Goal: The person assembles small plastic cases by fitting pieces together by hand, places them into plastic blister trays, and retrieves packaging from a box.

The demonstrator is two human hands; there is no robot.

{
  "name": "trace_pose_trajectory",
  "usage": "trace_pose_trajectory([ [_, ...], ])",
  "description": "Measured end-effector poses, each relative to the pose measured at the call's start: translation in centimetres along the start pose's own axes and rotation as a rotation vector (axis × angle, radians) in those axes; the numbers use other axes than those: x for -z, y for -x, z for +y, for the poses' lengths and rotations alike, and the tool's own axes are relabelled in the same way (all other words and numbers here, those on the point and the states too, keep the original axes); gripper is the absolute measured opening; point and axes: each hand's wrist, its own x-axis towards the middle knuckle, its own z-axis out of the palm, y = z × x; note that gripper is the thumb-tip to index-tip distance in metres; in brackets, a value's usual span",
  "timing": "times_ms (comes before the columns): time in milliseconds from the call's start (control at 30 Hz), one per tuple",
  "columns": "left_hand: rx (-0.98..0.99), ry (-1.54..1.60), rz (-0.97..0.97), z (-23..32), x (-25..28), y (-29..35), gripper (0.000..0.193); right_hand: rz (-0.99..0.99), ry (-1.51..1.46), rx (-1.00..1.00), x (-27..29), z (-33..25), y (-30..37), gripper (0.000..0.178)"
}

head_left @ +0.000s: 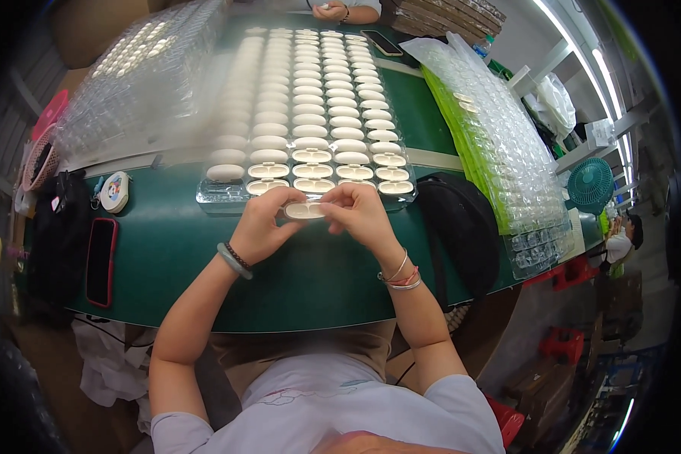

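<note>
A small white oval plastic case (304,211) is held between both hands just above the green table (174,250). My left hand (263,225) pinches its left end and my right hand (363,214) grips its right end. Directly behind them lies a clear plastic tray (310,113) filled with rows of several similar white oval cases, some closed and some showing open halves in the near rows.
A stack of clear trays (140,76) sits at the far left, another long stack (499,144) on the right. A black bag (461,219), a red-cased phone (101,261), a round keychain (115,191) and another person's hands (340,10) at the far end.
</note>
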Motion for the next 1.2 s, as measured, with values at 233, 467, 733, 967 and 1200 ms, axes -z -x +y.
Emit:
trace_pose_trajectory([
  [233, 0.029, 0.049, -0.007, 0.0, -0.2, 0.0, 0.031, 0.068, 0.192, 0.059, -0.5, -0.1, 0.0, 0.018],
  [467, 0.085, 0.231, 0.022, -0.7, -0.5, 0.1, 0.03, 0.057, 0.133, 0.038, -1.6, 0.0, 0.4, 0.017],
  [733, 0.377, 0.511, -0.117, -0.3, 0.0, -0.1, 0.025, 0.241, 0.437, 0.469, -2.7, 0.7, 0.6, 0.012],
  [967, 0.384, 0.594, -0.124, -1.0, 0.4, 0.2, 0.023, 0.188, 0.342, 0.41, -2.9, -0.1, 1.3, 0.011],
  [1200, 0.364, 0.556, -0.161, -0.6, 1.0, -0.2, 0.024, 0.195, 0.311, 0.426, -3.0, 0.2, 1.1, 0.013],
])
